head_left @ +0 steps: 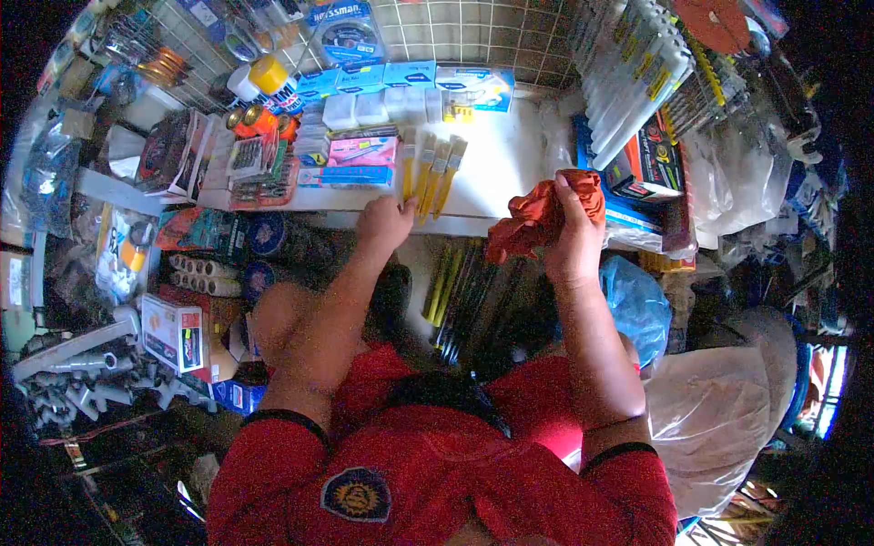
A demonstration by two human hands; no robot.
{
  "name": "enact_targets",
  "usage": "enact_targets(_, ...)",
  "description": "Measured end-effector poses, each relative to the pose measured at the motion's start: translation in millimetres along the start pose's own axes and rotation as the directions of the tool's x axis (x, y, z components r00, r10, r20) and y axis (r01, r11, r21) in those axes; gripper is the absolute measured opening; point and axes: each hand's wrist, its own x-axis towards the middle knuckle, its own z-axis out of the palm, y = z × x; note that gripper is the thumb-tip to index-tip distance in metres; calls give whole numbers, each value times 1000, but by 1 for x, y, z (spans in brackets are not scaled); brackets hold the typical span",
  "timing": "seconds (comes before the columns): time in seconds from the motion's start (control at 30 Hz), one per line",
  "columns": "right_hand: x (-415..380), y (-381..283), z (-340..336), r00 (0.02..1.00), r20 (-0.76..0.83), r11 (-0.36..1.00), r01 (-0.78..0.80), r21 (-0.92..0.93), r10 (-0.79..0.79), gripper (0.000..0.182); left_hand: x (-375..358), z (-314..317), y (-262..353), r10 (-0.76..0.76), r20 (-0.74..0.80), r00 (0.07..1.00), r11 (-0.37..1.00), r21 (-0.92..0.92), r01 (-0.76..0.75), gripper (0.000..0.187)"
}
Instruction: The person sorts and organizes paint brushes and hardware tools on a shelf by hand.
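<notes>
Several paint brushes with yellow handles lie side by side on the white shelf. At the handle of the leftmost brush is my left hand, its fingers closed around the handle's lower end at the shelf's front edge. A crumpled orange-red cloth is bunched up in my right hand, with the thumb pressed on top of it. The cloth hangs at the shelf's front edge, to the right of the brushes.
Pink and blue boxes sit left of the brushes, with spray cans behind. Clear tubes in packs lean at the right, above a black box. Long yellow-handled items stand below the shelf.
</notes>
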Motion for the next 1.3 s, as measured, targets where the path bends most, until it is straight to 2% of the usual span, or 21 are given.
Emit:
enact_targets(0.07, 1, 1, -1, 1000, 0, 1000, 5, -4, -5, 21, -17, -35, 28, 54, -81, 995, 973, 227, -35, 54)
enact_targets(0.1, 2, 2, -2, 1000, 1, 1000, 4, -8, -4, 21, -19, -43, 33, 52, -80, 995, 974, 224, -33, 54)
enact_targets(0.17, 3, 2, -3, 1000, -3, 1000, -17, -11, 17, 19, -13, -55, 39, 126, -182, 975, 991, 55, -118, 46)
enact_targets(0.2, 5, 3, -4, 1000, 2, 1000, -15, -13, 15, 19, -9, -57, 43, 124, -186, 975, 992, 51, -117, 46)
enact_targets(0.27, 10, 6, -4, 1000, -1, 1000, 19, -4, -19, 18, -2, -62, 53, 220, -298, 929, 963, -88, -256, 39)
enact_targets(0.3, 7, 1, 0, 1000, 7, 1000, 21, -4, -21, 18, 7, -60, 52, 217, -307, 927, 963, -88, -254, 39)
enact_targets(0.37, -2, -11, 10, 999, 33, 1000, 12, 20, -13, 18, 30, -46, 49, 479, -349, 806, 878, 172, -447, 38)
enact_targets(0.4, 5, -7, 5, 999, 35, 1000, 19, 21, -19, 18, 36, -42, 50, 482, -354, 802, 876, 172, -451, 38)
enact_targets(0.47, 22, 10, -12, 993, 11, 990, 119, -74, -119, 19, 44, -34, 53, 507, -253, 824, 860, 208, -465, 28)
enact_targets(0.5, 20, 6, -12, 994, 26, 993, 107, -52, -105, 18, 51, -32, 53, 510, -253, 822, 858, 207, -469, 28)
enact_targets(0.57, 14, -5, -6, 998, 29, 998, 51, 38, -52, 18, 62, -27, 56, 443, -137, 886, 881, 247, -403, 23)
enact_targets(0.67, 12, -14, -7, 999, 49, 995, 15, 98, -20, 18, 57, -33, 66, 372, -151, 916, 912, 241, -331, 22)
enact_targets(0.7, 12, -17, -7, 998, 70, 995, 4, 104, -11, 17, 55, -37, 69, 371, -110, 922, 909, 245, -337, 23)
enact_targets(0.83, 6, -29, 3, 999, 34, 991, 6, 134, -11, 13, 58, -37, 68, 383, -108, 917, 901, 264, -345, 27)
enact_targets(0.9, 4, -33, 3, 997, 74, 979, -33, 200, 18, 13, 59, -36, 67, 397, -118, 910, 895, 269, -355, 26)
enact_targets(1.03, 9, -26, -3, 998, 54, 989, 26, 149, -34, 12, 60, -37, 66, 395, -111, 912, 897, 261, -356, 23)
enact_targets(1.13, 7, -28, -2, 995, 73, 982, 47, 183, -61, 12, 52, -39, 64, 391, -197, 899, 910, 232, -344, 21)
enact_targets(1.2, 3, -34, -5, 986, 158, 980, -85, 179, 57, 11, 56, -37, 55, 462, -186, 867, 883, 189, -430, 19)
enact_targets(1.23, 7, -31, -10, 972, 226, 980, -103, 170, 63, 12, 63, -29, 44, 446, -173, 878, 888, 209, -410, 21)
enact_targets(1.27, 11, -24, -8, 986, 168, 984, -39, 171, 10, 13, 68, -22, 36, 432, -171, 886, 891, 233, -389, 24)
enact_targets(1.3, 24, -10, -18, 988, 138, 997, 63, 38, -68, 15, 65, -26, 38, 424, -183, 887, 893, 247, -376, 23)
